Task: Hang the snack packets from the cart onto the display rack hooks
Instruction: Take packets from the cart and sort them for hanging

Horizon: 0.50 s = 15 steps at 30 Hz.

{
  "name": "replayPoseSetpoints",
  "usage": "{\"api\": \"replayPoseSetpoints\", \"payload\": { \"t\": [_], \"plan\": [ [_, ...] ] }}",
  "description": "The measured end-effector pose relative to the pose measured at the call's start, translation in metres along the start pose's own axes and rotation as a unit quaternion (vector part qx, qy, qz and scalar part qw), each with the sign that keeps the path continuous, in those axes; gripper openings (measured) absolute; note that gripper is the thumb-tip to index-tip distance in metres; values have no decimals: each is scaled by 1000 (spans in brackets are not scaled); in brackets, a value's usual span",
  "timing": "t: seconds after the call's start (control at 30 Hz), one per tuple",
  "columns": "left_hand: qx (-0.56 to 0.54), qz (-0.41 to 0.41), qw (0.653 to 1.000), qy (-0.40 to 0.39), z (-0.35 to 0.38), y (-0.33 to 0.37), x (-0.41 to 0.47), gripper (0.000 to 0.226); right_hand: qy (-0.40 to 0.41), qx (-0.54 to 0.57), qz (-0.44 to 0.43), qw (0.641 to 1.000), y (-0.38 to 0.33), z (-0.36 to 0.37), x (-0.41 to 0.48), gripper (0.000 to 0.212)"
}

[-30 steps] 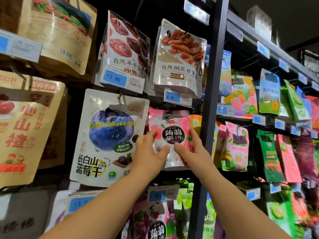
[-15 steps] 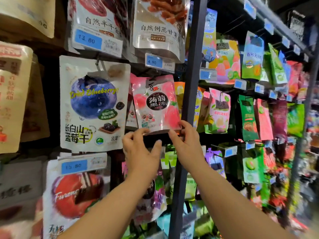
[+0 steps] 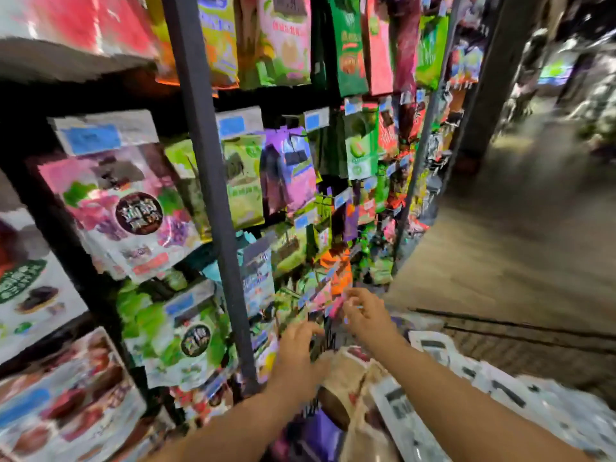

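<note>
Much of the view is blurred by motion. Both hands reach low at the near right of the tall dark metal display rack (image 3: 207,195). The left hand (image 3: 298,350) has its fingers spread and relaxed and grips nothing. The right hand (image 3: 368,316), slightly farther, is likewise splayed and holds nothing; its fingertips are near a small pink packet (image 3: 321,300) low on the rack, though contact cannot be told. Just below the hands lie loose snack packets: a beige-and-brown pouch (image 3: 348,378), a purple pouch (image 3: 321,433) and white pouches with black print (image 3: 500,391). On the left hangs a pink-and-white packet with a dark round label (image 3: 133,213).
</note>
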<state>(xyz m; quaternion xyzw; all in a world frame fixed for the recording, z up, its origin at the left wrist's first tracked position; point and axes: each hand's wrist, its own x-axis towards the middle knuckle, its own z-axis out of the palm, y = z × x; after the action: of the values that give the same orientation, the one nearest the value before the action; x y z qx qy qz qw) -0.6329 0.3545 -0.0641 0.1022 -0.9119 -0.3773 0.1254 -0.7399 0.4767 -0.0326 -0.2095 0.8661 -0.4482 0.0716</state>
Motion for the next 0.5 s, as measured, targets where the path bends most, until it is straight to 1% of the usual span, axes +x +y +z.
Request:
{"api": "replayPoseSetpoints", "payload": {
  "t": [0.07, 0.13, 0.23, 0.33, 0.43, 0.5],
  "plan": [
    [16, -12, 997, -77, 38, -12, -12, 37, -14, -39, 67, 997, 55, -13, -22, 35],
    [36, -24, 990, -136, 63, -19, -23, 32, -7, -74, 120, 990, 101, -24, -41, 30],
    [21, -41, 981, -187, 87, -24, -35, 21, -22, -115, 194, 974, 146, -33, -67, 37],
    [86, -37, 970, -224, 104, -29, -46, 9, -45, -152, 228, 961, 176, -38, -86, 42],
    [99, -23, 966, -237, 116, -35, -57, 10, -62, -179, 249, 950, 189, -46, -100, 49],
    [115, -29, 963, -243, 118, -39, -60, 25, -62, -186, 239, 951, 193, -50, -110, 50]
  ]
}}
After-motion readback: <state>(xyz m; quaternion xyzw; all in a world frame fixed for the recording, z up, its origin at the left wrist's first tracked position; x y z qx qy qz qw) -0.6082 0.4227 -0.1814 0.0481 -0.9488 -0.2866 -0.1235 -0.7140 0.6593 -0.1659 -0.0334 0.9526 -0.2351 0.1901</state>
